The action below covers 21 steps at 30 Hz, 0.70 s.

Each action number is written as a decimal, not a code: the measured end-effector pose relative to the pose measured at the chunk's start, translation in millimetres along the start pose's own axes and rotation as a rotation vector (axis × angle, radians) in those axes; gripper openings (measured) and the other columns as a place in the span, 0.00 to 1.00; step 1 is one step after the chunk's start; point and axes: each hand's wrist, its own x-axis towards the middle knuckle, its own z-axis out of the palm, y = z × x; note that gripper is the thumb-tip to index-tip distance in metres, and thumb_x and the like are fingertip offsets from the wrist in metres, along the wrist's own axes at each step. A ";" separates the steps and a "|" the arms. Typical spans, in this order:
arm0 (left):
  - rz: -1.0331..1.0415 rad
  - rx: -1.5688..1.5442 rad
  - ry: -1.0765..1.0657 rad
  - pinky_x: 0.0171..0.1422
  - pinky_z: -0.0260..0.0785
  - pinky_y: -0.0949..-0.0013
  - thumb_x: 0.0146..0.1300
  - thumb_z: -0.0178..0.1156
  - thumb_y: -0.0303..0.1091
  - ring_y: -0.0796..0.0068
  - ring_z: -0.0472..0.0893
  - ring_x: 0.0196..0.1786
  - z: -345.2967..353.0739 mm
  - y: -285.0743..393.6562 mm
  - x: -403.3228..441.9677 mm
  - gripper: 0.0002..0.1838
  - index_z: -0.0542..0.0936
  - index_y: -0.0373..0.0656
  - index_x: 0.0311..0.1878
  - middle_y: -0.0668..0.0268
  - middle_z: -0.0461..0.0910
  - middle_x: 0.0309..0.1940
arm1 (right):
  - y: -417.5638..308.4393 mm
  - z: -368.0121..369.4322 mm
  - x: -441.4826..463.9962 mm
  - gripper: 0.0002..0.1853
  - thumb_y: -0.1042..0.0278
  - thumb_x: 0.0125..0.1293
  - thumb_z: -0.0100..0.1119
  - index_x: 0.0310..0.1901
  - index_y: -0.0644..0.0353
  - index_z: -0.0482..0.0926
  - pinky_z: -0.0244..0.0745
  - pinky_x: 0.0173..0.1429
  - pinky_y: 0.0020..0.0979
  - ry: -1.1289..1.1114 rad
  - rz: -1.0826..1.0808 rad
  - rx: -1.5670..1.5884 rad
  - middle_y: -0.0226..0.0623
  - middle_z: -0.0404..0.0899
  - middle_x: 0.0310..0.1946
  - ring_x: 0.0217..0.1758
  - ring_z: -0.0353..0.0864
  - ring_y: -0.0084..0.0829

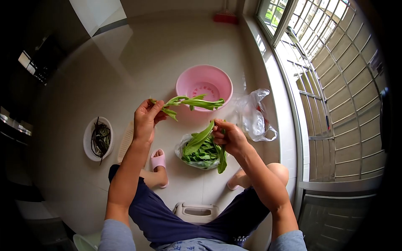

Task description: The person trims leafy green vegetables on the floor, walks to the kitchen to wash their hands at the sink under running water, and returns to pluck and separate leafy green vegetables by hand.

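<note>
My left hand (147,116) pinches the end of a leafy green stalk (190,101), which reaches right across the near part of a pink basin (204,71). Lower and to the right, my right hand (228,134) has its fingers closed on green leaves (200,139); one leaf points down to the left and another hangs below the hand. Under these leaves, a clear plastic bag (180,149) full of greens stands open on the floor. The basin has a red pattern on its bottom.
A white basket (87,144) of dark, thin pods or stems sits at the left, beside a pale perforated tray (125,140). Another plastic bag (251,115) lies right of the basin by the window ledge. A white stool (197,217) is between my legs.
</note>
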 end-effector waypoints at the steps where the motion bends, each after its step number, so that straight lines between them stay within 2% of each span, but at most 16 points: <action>1: -0.001 -0.002 0.011 0.28 0.67 0.81 0.50 0.58 0.31 0.80 0.75 0.24 -2.3 -0.9 1.1 0.07 0.69 0.44 0.30 0.68 0.74 0.24 | -0.6 -0.8 -1.2 0.06 0.66 0.57 0.46 0.26 0.58 0.66 0.44 0.16 0.15 0.017 -0.002 0.005 0.25 0.62 0.18 0.14 0.52 0.14; 6: -0.006 -0.005 0.002 0.28 0.67 0.81 0.50 0.58 0.31 0.80 0.75 0.24 -4.6 2.3 2.1 0.07 0.69 0.44 0.30 0.69 0.74 0.23 | -6.6 -7.5 -4.7 0.05 0.67 0.57 0.44 0.27 0.58 0.66 0.45 0.16 0.16 0.024 -0.010 0.053 0.26 0.62 0.19 0.16 0.53 0.16; 8: -0.043 -0.022 -0.014 0.28 0.67 0.81 0.50 0.57 0.31 0.80 0.75 0.25 -4.7 1.6 1.6 0.07 0.69 0.45 0.30 0.69 0.75 0.24 | -10.1 -8.0 -8.6 0.06 0.67 0.57 0.43 0.28 0.59 0.66 0.48 0.17 0.17 -0.305 -0.084 0.167 0.27 0.60 0.19 0.18 0.55 0.18; 10: -0.058 -0.024 -0.060 0.28 0.68 0.81 0.51 0.56 0.31 0.81 0.76 0.25 -4.6 2.1 1.3 0.05 0.70 0.46 0.30 0.68 0.76 0.25 | -11.8 5.1 -17.0 0.08 0.64 0.58 0.42 0.26 0.59 0.63 0.52 0.19 0.18 -0.438 -0.202 0.203 0.28 0.56 0.19 0.18 0.54 0.20; 13: -0.069 -0.003 -0.090 0.28 0.67 0.81 0.51 0.56 0.31 0.80 0.76 0.25 -1.9 3.1 1.9 0.05 0.70 0.46 0.30 0.68 0.76 0.24 | -16.4 3.6 -21.0 0.08 0.65 0.60 0.39 0.25 0.57 0.62 0.51 0.19 0.17 -0.657 -0.170 0.232 0.28 0.57 0.19 0.18 0.54 0.20; 20: -0.051 0.059 -0.114 0.27 0.67 0.81 0.52 0.55 0.32 0.81 0.76 0.24 2.6 4.0 0.5 0.05 0.70 0.45 0.30 0.67 0.76 0.23 | -14.8 3.8 -21.0 0.06 0.69 0.59 0.38 0.25 0.57 0.60 0.53 0.20 0.19 -0.603 -0.154 0.273 0.31 0.57 0.18 0.19 0.54 0.22; 21: -0.052 0.062 -0.147 0.27 0.67 0.81 0.52 0.55 0.32 0.81 0.76 0.24 1.8 2.9 1.5 0.05 0.70 0.45 0.30 0.67 0.76 0.23 | -15.7 5.3 -22.3 0.06 0.69 0.58 0.39 0.25 0.58 0.60 0.56 0.22 0.21 -0.585 -0.175 0.254 0.33 0.59 0.20 0.21 0.58 0.25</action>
